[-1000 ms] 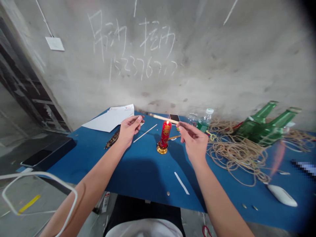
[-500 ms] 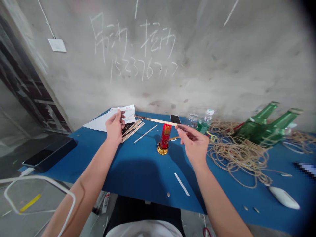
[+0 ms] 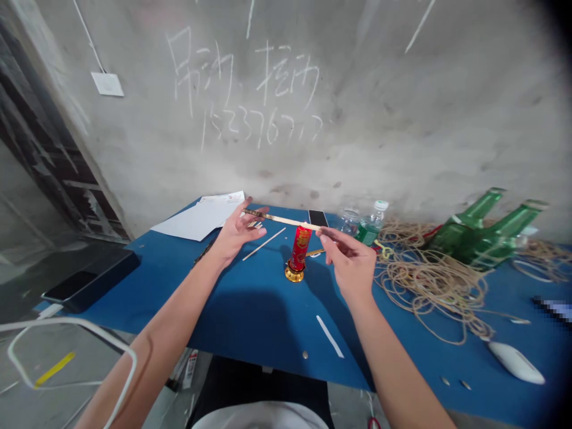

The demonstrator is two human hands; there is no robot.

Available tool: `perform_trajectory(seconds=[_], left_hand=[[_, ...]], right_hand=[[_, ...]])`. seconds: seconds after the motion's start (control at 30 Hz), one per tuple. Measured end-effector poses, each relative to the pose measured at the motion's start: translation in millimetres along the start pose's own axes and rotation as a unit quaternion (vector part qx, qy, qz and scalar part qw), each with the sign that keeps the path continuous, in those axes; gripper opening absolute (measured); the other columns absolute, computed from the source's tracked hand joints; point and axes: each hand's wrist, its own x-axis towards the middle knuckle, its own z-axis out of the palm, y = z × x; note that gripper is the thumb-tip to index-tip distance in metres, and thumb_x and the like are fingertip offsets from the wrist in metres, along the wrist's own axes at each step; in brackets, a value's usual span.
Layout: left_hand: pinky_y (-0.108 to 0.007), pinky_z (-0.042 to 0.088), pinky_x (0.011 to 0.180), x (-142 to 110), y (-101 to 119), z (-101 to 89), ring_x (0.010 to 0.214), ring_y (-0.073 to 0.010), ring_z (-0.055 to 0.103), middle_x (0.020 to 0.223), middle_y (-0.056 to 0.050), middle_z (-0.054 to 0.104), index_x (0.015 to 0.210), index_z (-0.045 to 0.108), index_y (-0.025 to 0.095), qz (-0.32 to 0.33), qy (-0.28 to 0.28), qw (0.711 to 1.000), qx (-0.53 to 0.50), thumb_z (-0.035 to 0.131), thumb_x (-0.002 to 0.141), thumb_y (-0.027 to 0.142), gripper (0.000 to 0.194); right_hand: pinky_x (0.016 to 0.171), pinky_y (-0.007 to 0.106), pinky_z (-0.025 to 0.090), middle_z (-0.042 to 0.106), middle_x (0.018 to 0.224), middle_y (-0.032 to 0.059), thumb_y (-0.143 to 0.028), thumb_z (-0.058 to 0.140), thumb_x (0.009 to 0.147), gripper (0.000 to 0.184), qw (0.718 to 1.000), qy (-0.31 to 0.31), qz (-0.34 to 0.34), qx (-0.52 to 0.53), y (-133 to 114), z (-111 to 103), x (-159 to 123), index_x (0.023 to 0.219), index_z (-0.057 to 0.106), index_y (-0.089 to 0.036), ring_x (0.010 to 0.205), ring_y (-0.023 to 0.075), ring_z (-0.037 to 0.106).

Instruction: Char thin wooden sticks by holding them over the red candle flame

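At the blue-painted bench, before a chalk-marked concrete wall:

Hands: right hand and left hand well apart, one on each side of the candle.
Right hand: thumb and fingers pinched on the near end of the thin wooden stick.
Left hand: fingers spread, lying at the far, darkened end of the stick; whether they grip it, cannot tell.
Stick: held level across the bench, passing just above the candle top.
Candle: red cylindrical candle with gold lettering, upright on a round gold metal base, between the hands.
Under left hand: bundle of thin wooden sticks, mostly hidden.
Beside left hand: loose pale wooden stick, flat on the bench; white paper sheets behind.
Rear of bench: black smartphone, clear plastic bottle, water bottle with green label.
Right of bench: two green glass bottles lying among tangled tan cord; white computer mouse near the front edge.
Front of bench: narrow white strip.
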Motion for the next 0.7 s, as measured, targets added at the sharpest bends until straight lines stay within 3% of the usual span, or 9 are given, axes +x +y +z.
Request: perform_trajectory(seconds=[0.17, 0.5, 0.7], left_hand=[[-0.050, 0.045, 0.113, -6, -6, 16.4, 0.123, -0.0295, 0.067, 0.133, -0.014, 0.072, 0.162, 0.040, 0.025, 0.001, -0.027, 1.000, -0.002, 0.092, 0.074, 0.025, 0.102], [-0.049, 0.051, 0.111, -5, -4, 19.3, 0.113, -0.0293, 0.073, 0.102, -0.009, 0.080, 0.147, 0.062, 0.026, 0.031, 0.046, 0.998, -0.026, 0.096, 0.067, 0.026, 0.087], [-0.048, 0.052, 0.110, -6, -1, 23.2, 0.105, -0.0279, 0.075, 0.094, -0.008, 0.080, 0.142, 0.066, 0.026, 0.031, 0.050, 0.998, -0.017, 0.097, 0.064, 0.025, 0.084]], right_hand=[[0.046, 0.028, 0.046, 0.081, 0.087, 0.0048, -0.033, 0.083, 0.083, 0.018, 1.000, -0.022, 0.007, 0.004, 1, 2, -2, 0.100, 0.087, -0.027, 0.048, 0.0093, 0.050], [0.044, 0.028, 0.042, 0.081, 0.084, 0.0049, -0.036, 0.082, 0.082, 0.020, 0.998, -0.053, 0.021, -0.003, 3, 5, -5, 0.099, 0.087, -0.026, 0.046, 0.0100, 0.047], [0.045, 0.028, 0.043, 0.081, 0.087, 0.0048, -0.034, 0.081, 0.084, 0.018, 0.998, -0.066, 0.020, 0.011, 3, 6, -7, 0.099, 0.086, -0.027, 0.047, 0.0098, 0.046]])
